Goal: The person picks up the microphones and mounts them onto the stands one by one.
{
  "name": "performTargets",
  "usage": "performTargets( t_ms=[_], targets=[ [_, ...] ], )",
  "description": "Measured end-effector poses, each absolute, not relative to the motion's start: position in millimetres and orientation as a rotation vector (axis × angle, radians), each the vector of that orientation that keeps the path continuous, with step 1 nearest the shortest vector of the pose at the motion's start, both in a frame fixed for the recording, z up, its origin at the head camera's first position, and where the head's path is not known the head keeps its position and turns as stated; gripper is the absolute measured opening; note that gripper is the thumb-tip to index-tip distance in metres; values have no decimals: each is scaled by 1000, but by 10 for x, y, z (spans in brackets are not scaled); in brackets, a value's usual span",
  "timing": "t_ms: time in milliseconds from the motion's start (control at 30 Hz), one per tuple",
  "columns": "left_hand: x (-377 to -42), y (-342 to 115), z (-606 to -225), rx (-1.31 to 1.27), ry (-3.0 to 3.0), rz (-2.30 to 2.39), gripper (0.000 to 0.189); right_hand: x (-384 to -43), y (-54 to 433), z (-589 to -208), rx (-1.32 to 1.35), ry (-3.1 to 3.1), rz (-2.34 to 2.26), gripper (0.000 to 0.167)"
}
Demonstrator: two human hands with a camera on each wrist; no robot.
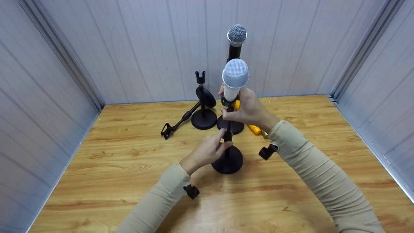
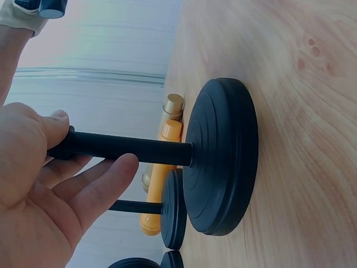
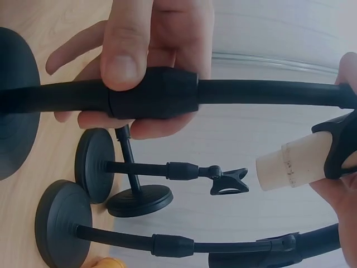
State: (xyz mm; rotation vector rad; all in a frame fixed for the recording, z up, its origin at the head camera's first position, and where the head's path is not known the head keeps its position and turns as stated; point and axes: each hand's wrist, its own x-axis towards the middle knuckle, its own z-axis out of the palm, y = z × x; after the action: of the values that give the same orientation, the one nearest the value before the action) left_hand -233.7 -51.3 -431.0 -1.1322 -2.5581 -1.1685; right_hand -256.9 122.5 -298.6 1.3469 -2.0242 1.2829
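A white microphone point(image 1: 235, 76) sits in the black clip point(image 3: 337, 148) atop the front stand point(image 1: 231, 164), near the middle of the table point(image 1: 129, 181), its mesh head uppermost; small dark marks circle its tail end, too tiny to read as lettering. The right hand point(image 1: 250, 105) has its thumb and fingers curled about that clip, nearly closed, while the left hand point(image 1: 207, 150) pinches the stand's collar point(image 3: 170, 95) between thumb and fingers. Four black stands are in view, each with one round base. Just behind the front one, the second stand point(image 3: 173, 245) bears a black microphone point(image 1: 235, 51) with a grey mesh head; to its left the third stand point(image 1: 203, 111) is upright with a bare forked clip, and the fourth stand point(image 1: 187, 115) lies on its side, its base on edge behind the third. Two tubes, one yellow tube point(image 2: 157, 190) and one gold tube point(image 2: 173, 106), lie by the second stand's base. Two beige sleeves point(image 1: 294, 145) cover the forearms, and pale panelled walls point(image 1: 145, 48) surround the table on three sides.
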Motion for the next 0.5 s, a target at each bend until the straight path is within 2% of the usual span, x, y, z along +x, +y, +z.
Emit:
performTargets(
  t_ms=[267,500],
  targets=[
    [-2329,-492,-4317,-1106,-2547,-1155,20,-2836,1276,-3205,1338,-2013,1376,65],
    [-2340,-473,-4331,-1116,-2529,-1170,20,-2919,1317,-3246,1386,-1971,1436,60]
  ],
)
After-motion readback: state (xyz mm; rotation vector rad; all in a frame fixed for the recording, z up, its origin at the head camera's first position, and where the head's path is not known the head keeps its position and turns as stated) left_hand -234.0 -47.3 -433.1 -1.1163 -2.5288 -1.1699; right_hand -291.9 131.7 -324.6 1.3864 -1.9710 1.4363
